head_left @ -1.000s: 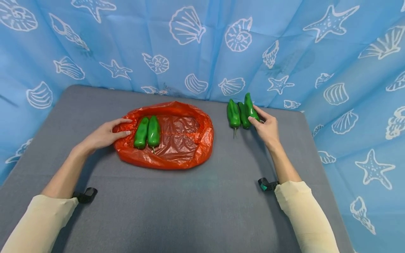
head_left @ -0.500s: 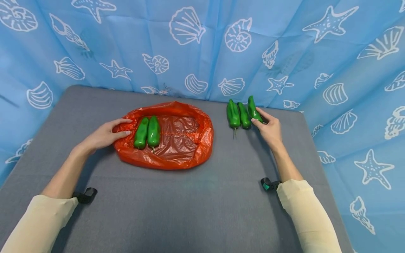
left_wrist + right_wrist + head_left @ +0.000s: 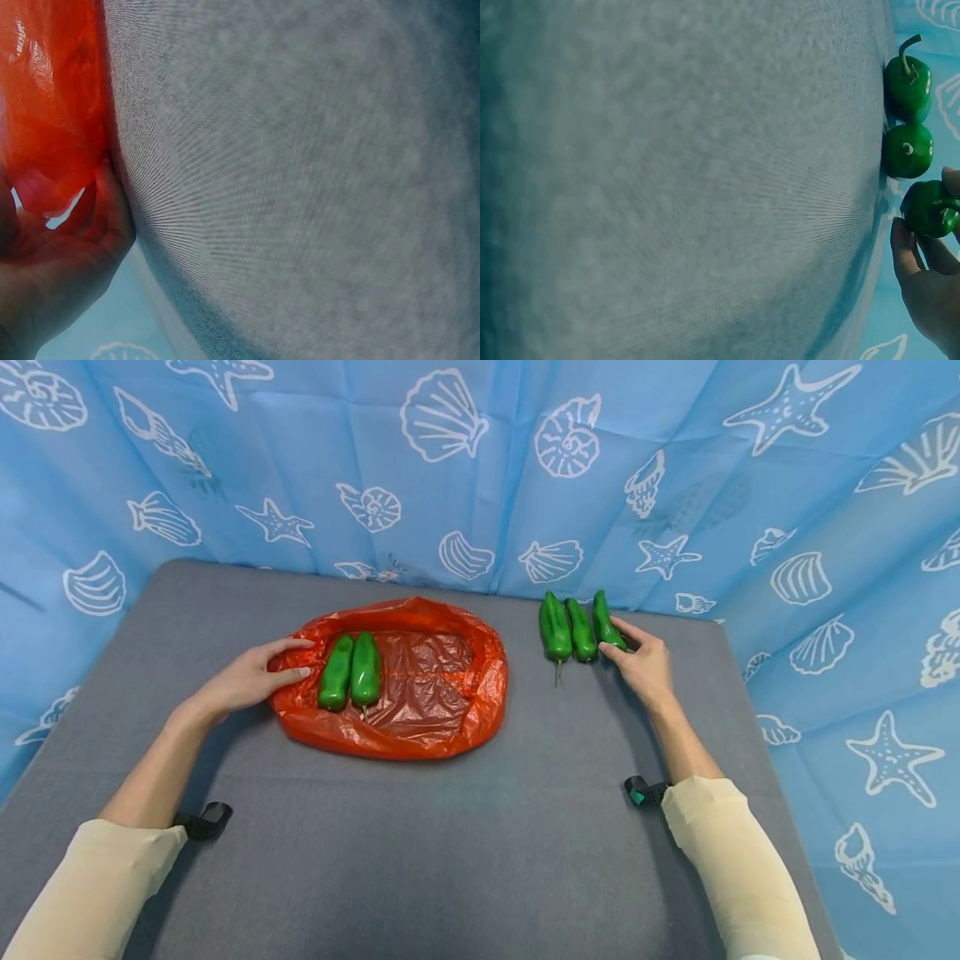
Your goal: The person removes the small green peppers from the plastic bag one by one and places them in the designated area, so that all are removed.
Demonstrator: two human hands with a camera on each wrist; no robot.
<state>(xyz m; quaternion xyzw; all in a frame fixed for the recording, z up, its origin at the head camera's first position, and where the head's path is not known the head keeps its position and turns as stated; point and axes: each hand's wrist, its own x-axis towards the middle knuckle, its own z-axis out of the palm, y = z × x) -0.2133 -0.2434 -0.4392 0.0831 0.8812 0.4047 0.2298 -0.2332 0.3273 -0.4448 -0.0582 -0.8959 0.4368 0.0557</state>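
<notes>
At the left end of the red plastic bag, my left hand holds the rim between thumb and fingers. The left wrist view shows that hand with the bag's end in its fingers. Two green peppers lie side by side inside the bag. My right hand pinches another green pepper by its lower end at the back right. Left of it, a long green pepper and one with a thin stem lie in a row. The right wrist view shows all three stem-end on, the held pepper nearest.
The grey table ends at the back and right against a blue curtain with white seashell prints. Each wrist wears a black camera band, the right one with a green spot.
My right hand has moved slightly right and lowered its pepper toward the table, opening a gap from the middle pepper. The left hand and bag have kept their place.
</notes>
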